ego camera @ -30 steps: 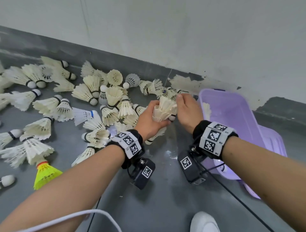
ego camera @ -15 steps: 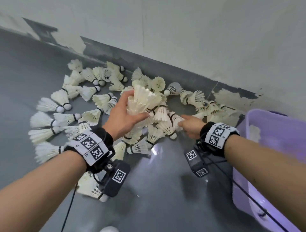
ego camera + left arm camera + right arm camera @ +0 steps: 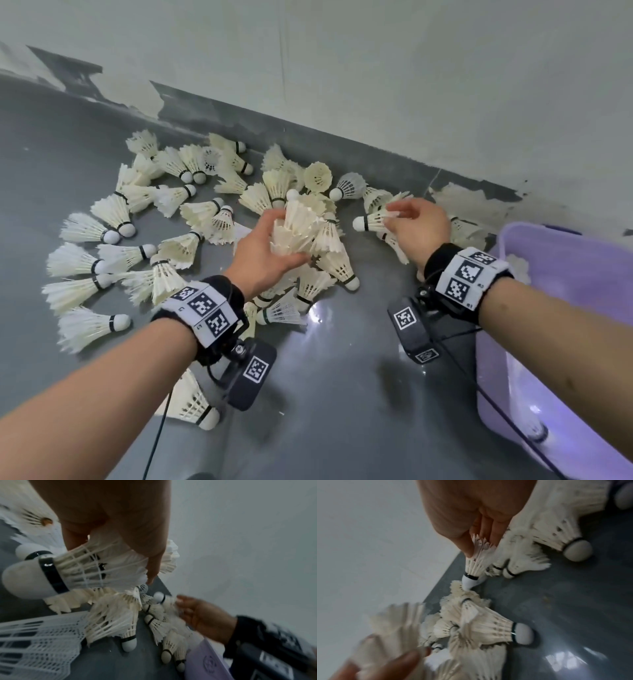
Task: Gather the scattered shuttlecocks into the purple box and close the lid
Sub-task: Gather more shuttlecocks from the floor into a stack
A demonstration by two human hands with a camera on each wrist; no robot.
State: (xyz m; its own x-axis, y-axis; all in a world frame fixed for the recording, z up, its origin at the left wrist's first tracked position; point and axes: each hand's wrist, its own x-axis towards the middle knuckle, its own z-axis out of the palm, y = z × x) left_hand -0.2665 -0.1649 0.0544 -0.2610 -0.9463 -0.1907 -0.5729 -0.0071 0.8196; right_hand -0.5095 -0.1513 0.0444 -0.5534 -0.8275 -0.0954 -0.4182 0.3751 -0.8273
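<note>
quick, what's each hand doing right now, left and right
Left hand: closed around a bunch of shuttlecocks.
Right hand: pinching a single shuttlecock by its feathers.

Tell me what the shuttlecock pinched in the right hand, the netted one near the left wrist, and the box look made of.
Pinched shuttlecock: real feathers by its ragged separate vanes, matte white base.
Netted shuttlecock: probably moulded plastic, regular mesh.
Purple box: glossy translucent plastic, with glare.

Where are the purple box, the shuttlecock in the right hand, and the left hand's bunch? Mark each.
purple box (image 3: 520, 236): head view, far rim.
shuttlecock (image 3: 371, 221): head view, feather skirt near the cork.
bunch (image 3: 296, 226): head view, feathers above the left hand's fingers.
</note>
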